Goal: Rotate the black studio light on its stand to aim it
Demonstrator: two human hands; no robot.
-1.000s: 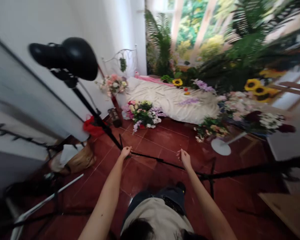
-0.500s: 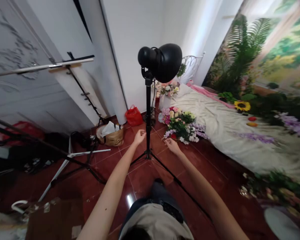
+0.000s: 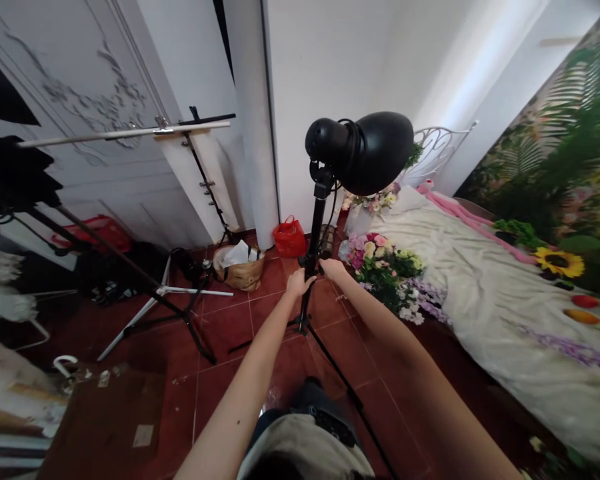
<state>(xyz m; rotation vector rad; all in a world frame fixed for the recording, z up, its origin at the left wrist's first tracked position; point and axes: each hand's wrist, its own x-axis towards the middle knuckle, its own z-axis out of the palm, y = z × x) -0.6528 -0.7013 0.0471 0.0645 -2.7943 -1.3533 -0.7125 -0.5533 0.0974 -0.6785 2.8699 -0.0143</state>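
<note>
A black lamp (image 3: 380, 153) with a wide round shade tops a black light stand (image 3: 317, 223) in front of me, its legs spread on the red tiled floor. The stand's pole tilts slightly. My left hand (image 3: 299, 283) is wrapped round the pole below a clamp collar. Just to the right and slightly higher, my right hand (image 3: 333, 269) has its fingers closed at the collar's knob, which they mostly hide.
Bouquets (image 3: 380, 263) lie right of the stand, beside a bed with a cream cover (image 3: 485, 280). Behind are a red bag (image 3: 290, 238) and a woven basket (image 3: 243, 270). Other stands with legs (image 3: 180, 307) spread at left, near a cardboard box (image 3: 113, 420).
Both hands have come in to the stand; the left now grips the pole and the right its collar. The lamp appears larger and further right, and the view has shifted left.
</note>
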